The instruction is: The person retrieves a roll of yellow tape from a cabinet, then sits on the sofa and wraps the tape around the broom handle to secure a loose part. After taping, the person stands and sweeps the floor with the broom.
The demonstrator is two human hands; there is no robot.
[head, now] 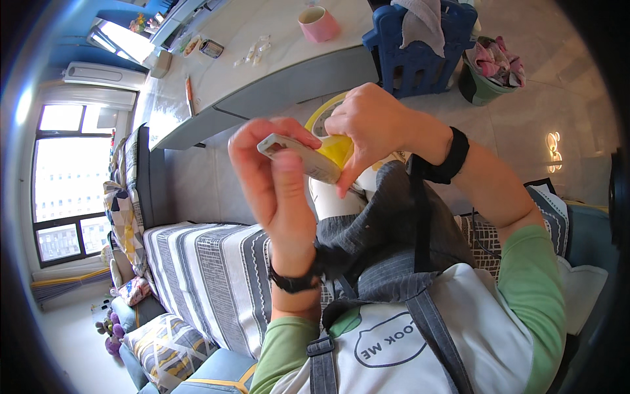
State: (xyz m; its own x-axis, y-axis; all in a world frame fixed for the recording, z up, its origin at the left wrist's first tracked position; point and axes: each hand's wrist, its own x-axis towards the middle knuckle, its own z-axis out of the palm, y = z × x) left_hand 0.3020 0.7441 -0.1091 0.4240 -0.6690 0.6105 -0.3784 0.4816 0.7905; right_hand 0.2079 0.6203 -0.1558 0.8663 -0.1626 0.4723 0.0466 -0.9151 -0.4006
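Note:
My left hand (pixel 280 182) grips a pale grey, slim bar-shaped object (pixel 310 160), possibly a remote control, with the thumb along its near side. Its far-left end has a dark recess. My right hand (pixel 369 128) pinches a bright yellow, thin piece (pixel 337 149), perhaps cloth, against the object's right end. Fingers hide part of both, and the left hand is slightly blurred. Both hands are raised above my lap, where dark striped apron fabric (pixel 389 197) lies. Behind them on the floor, a round thing with a yellow rim (pixel 315 115) is partly hidden.
Ahead stands a marble-look table (pixel 275 29) bearing a pink container (pixel 318 24), small wrapped pieces (pixel 256 51), a can (pixel 211 48) and an orange pen-like item (pixel 189 93). Right of it are a blue plastic panel (pixel 416 59) and a bin (pixel 475 88) of cloth. A striped sofa cover (pixel 206 271) lies left.

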